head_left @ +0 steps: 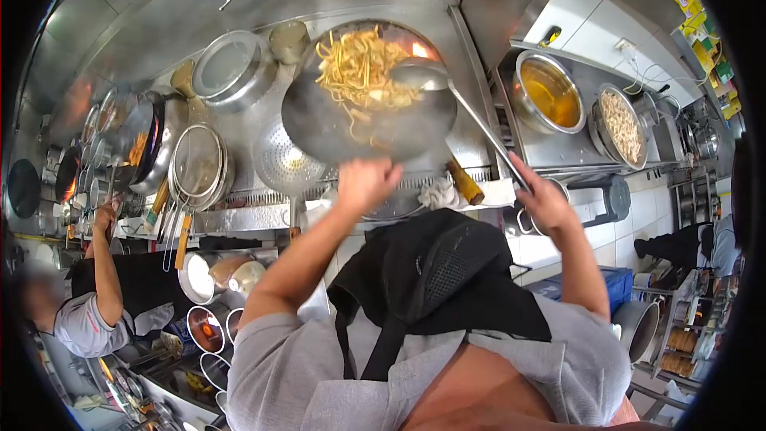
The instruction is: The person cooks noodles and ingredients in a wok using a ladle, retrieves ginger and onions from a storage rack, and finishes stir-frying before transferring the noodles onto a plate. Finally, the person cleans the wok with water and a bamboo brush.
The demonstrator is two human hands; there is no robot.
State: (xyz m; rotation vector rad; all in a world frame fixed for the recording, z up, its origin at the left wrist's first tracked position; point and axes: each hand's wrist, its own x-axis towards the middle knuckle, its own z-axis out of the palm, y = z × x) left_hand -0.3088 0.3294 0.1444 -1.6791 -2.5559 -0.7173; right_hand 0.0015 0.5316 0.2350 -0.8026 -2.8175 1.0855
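On stove: L fingers tight on 1 wok, R fingers round 1 ladle.

A commercial kitchen is indicated by the big wok of noodles. Strainers are kept on the steel counter; a co-worker is seen alongside.

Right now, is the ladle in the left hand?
No, the right hand holds the ladle; the left hand is at the wok.

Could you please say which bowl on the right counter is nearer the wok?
The bowl of amber liquid; the bowl of pale pieces sits farther from the wok.
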